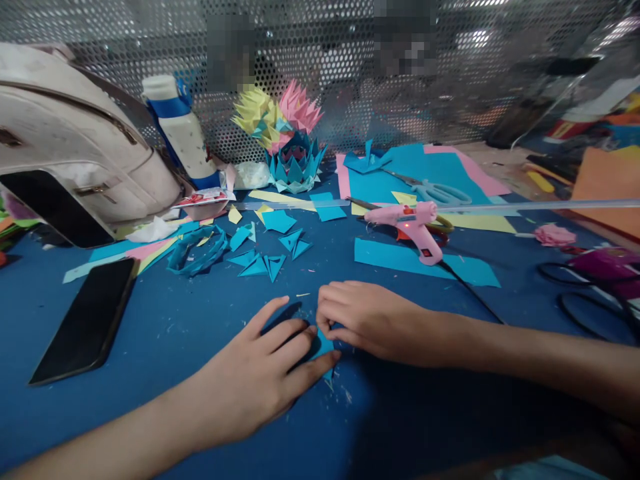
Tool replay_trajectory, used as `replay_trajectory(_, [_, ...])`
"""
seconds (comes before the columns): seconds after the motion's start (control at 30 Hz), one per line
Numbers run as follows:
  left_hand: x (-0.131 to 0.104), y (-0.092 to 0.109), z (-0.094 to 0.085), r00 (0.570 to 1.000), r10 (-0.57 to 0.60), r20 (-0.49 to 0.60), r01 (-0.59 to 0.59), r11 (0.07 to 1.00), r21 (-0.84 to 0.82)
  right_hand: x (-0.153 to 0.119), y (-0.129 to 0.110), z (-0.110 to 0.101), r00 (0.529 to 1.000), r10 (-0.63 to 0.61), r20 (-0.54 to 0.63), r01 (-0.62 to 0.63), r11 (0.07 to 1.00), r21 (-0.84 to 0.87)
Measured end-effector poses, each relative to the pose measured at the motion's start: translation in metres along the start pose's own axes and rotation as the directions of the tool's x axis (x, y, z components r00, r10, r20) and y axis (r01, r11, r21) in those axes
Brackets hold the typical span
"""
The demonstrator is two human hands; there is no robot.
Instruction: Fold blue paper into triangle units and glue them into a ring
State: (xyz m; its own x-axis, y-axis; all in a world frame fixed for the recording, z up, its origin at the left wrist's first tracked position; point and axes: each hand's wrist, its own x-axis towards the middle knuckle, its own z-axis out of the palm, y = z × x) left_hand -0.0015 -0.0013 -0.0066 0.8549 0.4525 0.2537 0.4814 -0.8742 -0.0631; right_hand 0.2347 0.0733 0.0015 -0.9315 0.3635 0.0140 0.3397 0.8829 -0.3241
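Observation:
A small piece of blue paper (325,347) lies on the blue table (200,347), between my two hands and partly covered by them. My left hand (273,363) rests over its left side, fingers spread, with the thumb and fingertips on or beside the paper. At the paper's upper right edge, my right hand (357,317) has its fingers curled together in a pinch on it. Several folded blue paper points (263,263) are on the table beyond my left hand.
A pink glue gun (413,223) lies on a blue strip (470,267), its cord running right. Two phones (85,320), a bottle (183,133) and a bag (75,133) are left. Paper flowers (297,160) stand at the back; scissors (435,190) lie on sheets.

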Motion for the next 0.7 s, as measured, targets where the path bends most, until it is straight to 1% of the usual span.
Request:
replay_trajectory(0.1, [0.0011,-0.0001,-0.0009,1.0,-0.001,-0.017,0.001,1.0,0.001,-0.0008,-0.0045,0.0014,1.0,0.025,-0.013,-0.025,0.997,-0.078])
replay_trajectory(0.23, [0.002,0.0,-0.0012,1.0,-0.001,-0.028,0.001,1.0,-0.005,-0.002,-0.008,0.0036,0.999,0.023,-0.036,-0.029,0.986,-0.162])
replay_trajectory(0.4, [0.0007,-0.0001,-0.002,1.0,-0.008,0.003,0.008,0.999,-0.036,-0.0038,-0.0098,0.0056,0.998,-0.055,-0.02,0.047,0.955,-0.292])
replay_trajectory(0.47, [0.0003,-0.0005,-0.0026,1.0,-0.015,0.02,0.016,0.998,-0.053,-0.0041,-0.0103,0.0055,0.998,-0.054,-0.027,0.044,0.957,-0.286])
replay_trajectory(0.57, [0.0008,-0.0012,-0.0028,0.999,-0.021,0.03,0.023,0.997,-0.071,-0.0042,-0.0106,0.0042,0.999,-0.009,-0.051,-0.003,0.976,-0.219])
replay_trajectory(0.7, [0.002,-0.001,-0.0025,0.999,-0.026,0.036,0.029,0.996,-0.082,-0.0041,-0.011,0.0019,0.998,0.009,-0.057,-0.019,0.985,-0.172])
